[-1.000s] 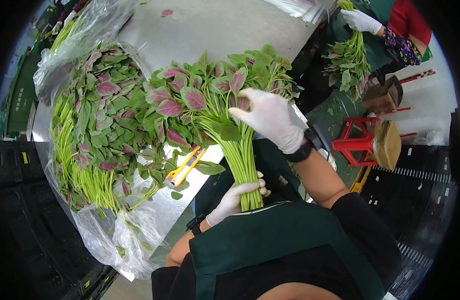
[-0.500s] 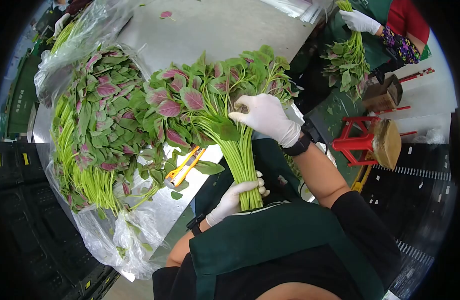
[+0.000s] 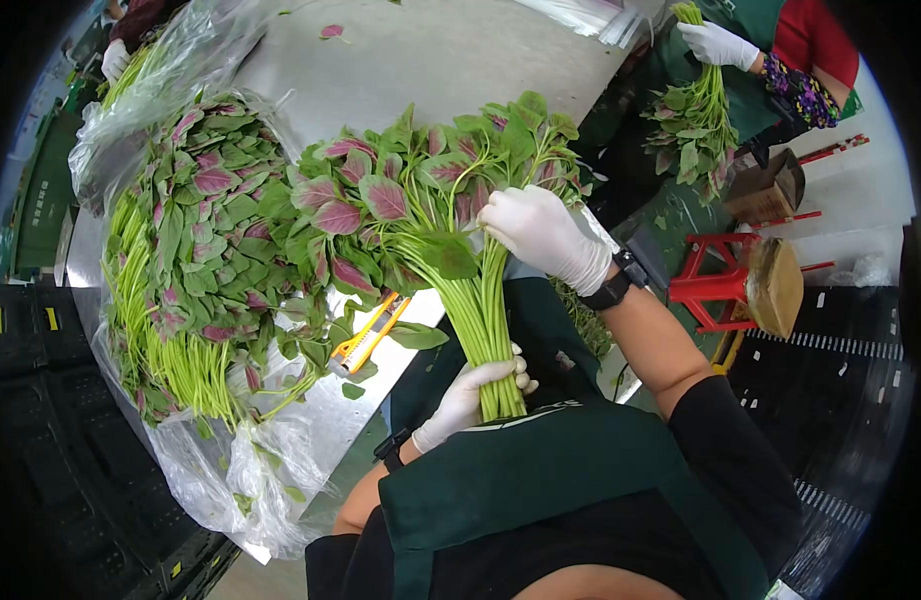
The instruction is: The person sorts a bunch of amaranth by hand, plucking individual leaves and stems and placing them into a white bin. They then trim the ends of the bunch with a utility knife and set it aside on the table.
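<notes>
My gloved left hand (image 3: 472,395) is wrapped round the lower stems of a bunch of red-and-green leafy vegetables (image 3: 460,290). At the bunch's right side, among the upper stems and leaves, is my gloved right hand (image 3: 540,232), with its fingers bent together; what they pinch is hidden. The leafy tops fan out above both hands. To the left, a large heap of the same greens (image 3: 210,240) lies on plastic film. Between heap and bunch, an orange utility knife (image 3: 365,335) rests on the metal table (image 3: 330,440) beside loose leaves.
Clear plastic bags (image 3: 265,490) drape over the table's near edge. A co-worker's gloved hand (image 3: 718,45) holds another bunch at upper right; another person's hand (image 3: 115,62) is at upper left. A red stool (image 3: 705,285) and cardboard box (image 3: 768,190) stand at right.
My right hand has shifted slightly to the right, and its thumb and fingers have closed together. My left hand holds the stems as before. The hand at upper left has moved slightly down.
</notes>
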`<state>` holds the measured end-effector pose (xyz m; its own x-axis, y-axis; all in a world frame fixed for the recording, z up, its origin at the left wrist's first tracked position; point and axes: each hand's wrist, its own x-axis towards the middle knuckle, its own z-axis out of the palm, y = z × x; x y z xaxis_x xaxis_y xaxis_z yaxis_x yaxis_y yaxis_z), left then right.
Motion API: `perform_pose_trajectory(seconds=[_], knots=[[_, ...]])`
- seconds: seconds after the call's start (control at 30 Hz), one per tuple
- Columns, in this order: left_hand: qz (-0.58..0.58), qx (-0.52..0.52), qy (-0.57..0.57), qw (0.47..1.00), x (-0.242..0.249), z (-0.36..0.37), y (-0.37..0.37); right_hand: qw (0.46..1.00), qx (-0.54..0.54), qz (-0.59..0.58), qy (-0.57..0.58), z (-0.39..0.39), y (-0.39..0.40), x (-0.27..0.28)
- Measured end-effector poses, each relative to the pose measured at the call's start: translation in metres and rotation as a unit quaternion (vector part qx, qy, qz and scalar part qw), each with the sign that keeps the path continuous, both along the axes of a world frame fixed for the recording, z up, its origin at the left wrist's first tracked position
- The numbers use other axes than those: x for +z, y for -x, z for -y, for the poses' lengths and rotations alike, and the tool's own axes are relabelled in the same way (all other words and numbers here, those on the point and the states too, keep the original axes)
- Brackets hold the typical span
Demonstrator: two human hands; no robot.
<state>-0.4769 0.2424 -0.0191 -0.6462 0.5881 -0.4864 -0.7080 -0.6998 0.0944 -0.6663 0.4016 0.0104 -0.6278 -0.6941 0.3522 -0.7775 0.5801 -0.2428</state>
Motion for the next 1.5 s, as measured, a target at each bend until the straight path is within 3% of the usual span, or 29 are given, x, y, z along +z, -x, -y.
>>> perform_pose_trajectory(seconds=[0.1,0.2,0.3,0.33,0.4,0.43,0.47,0.53,0.67,0.8,1.0,1.13,1.23,1.27,1.3,1.4,1.5], knots=[[-0.003,-0.008,0.037,0.999,0.004,-0.002,0.001,0.998,-0.043,-0.031,0.022,-0.009,0.004,-0.016],[0.003,-0.01,0.032,0.999,0.001,-0.002,0.001,0.963,-0.194,-0.045,0.182,-0.029,0.013,-0.016],[0.021,-0.013,0.046,0.999,0.013,-0.002,0.005,0.899,-0.302,0.042,0.314,-0.059,0.021,-0.011],[0.021,-0.013,0.043,0.999,0.011,-0.002,0.005,0.886,-0.333,0.066,0.316,-0.07,0.019,-0.008],[0.024,-0.011,0.035,0.999,0.006,-0.003,0.003,0.9,-0.364,0.102,0.217,-0.101,0.02,-0.017],[0.021,-0.011,0.033,0.999,0.006,-0.003,0.003,0.883,-0.436,0.147,0.093,-0.112,0.013,-0.019],[0.019,-0.01,0.03,0.999,0.006,-0.003,0.002,0.887,-0.443,0.127,-0.036,-0.119,0.003,-0.019],[0.017,-0.007,0.028,0.999,0.006,-0.002,0.002,0.866,-0.439,0.194,-0.139,-0.115,-0.017,-0.002],[0.018,-0.008,0.033,0.999,0.008,-0.003,0.003,0.902,-0.265,0.29,0.177,-0.072,-0.049,-0.002],[-0.004,0.009,0.018,1.0,0.003,-0.006,0.002,0.925,-0.212,0.295,0.113,-0.017,-0.048,0.027],[-0.009,0.005,0.031,0.999,0.009,-0.004,0.003,0.965,-0.113,0.236,0.0,0.016,-0.026,0.0],[-0.02,0.01,0.018,1.0,0.004,-0.003,0.001,0.93,-0.168,0.306,0.112,0.02,-0.027,0.024],[-0.024,0.003,0.017,1.0,0.006,-0.002,0.003,0.891,-0.17,0.249,0.339,0.007,-0.022,0.03],[-0.021,0.0,0.018,1.0,0.007,-0.002,0.003,0.834,-0.194,0.265,0.442,0.004,-0.024,0.043],[-0.018,-0.002,0.019,1.0,0.007,-0.001,0.002,0.787,-0.208,0.203,0.544,-0.015,-0.017,0.067],[-0.02,-0.004,0.018,1.0,0.006,0.0,0.002,0.799,-0.29,0.09,0.519,-0.063,-0.01,0.083],[-0.017,-0.003,0.007,1.0,0.006,0.0,0.003,0.818,-0.328,0.136,0.452,-0.106,-0.019,0.084]])
